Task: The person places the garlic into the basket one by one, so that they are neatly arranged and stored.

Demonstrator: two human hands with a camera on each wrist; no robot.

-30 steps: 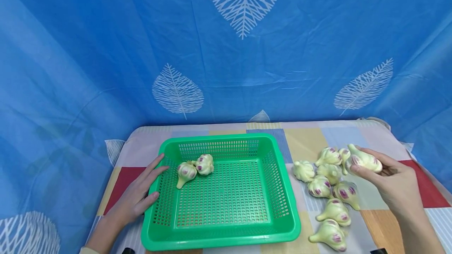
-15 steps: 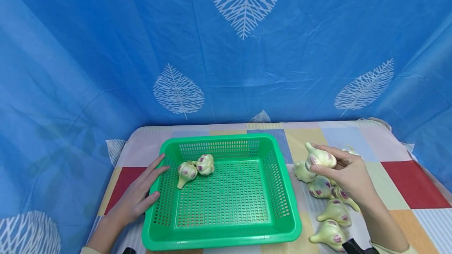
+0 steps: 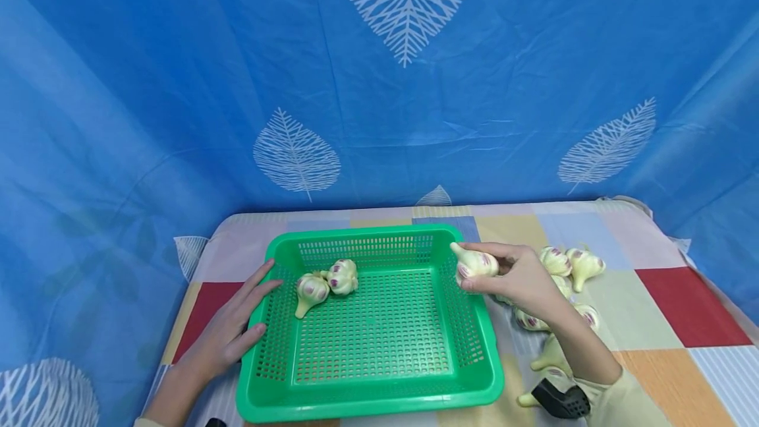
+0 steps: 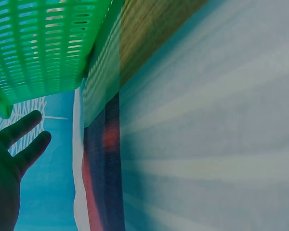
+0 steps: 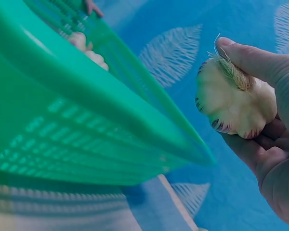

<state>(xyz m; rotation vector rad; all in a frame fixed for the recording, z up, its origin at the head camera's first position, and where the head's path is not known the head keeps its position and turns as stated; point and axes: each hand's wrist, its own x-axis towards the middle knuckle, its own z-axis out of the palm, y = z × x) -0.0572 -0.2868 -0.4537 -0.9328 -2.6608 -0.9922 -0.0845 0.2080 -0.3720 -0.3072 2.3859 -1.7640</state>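
Note:
In the head view my right hand [image 3: 518,279] grips a garlic bulb [image 3: 476,264] by its root end, over the right rim of a green basket [image 3: 370,407]. The right wrist view shows the bulb's root tuft [image 5: 237,74] beside my thumb. Two garlic bulbs [image 3: 312,290] lie touching in the basket's far left part. My left hand [image 3: 228,325] rests at the basket's left rim, fingers fairly straight and spread. Right of the basket lies a group of several garlic bulbs [image 3: 586,265], partly hidden by my right hand and forearm.
A patchwork-patterned cloth [image 3: 622,315] covers the table. Blue curtains [image 3: 379,117] with white leaf prints hang behind and at both sides. A black wrist device [image 3: 560,400] sits at my right sleeve, above the lowest bulbs.
My right hand has carried the garlic bulb leftward from above the group on the right to the basket's right rim. The left hand and the basket have stayed in place.

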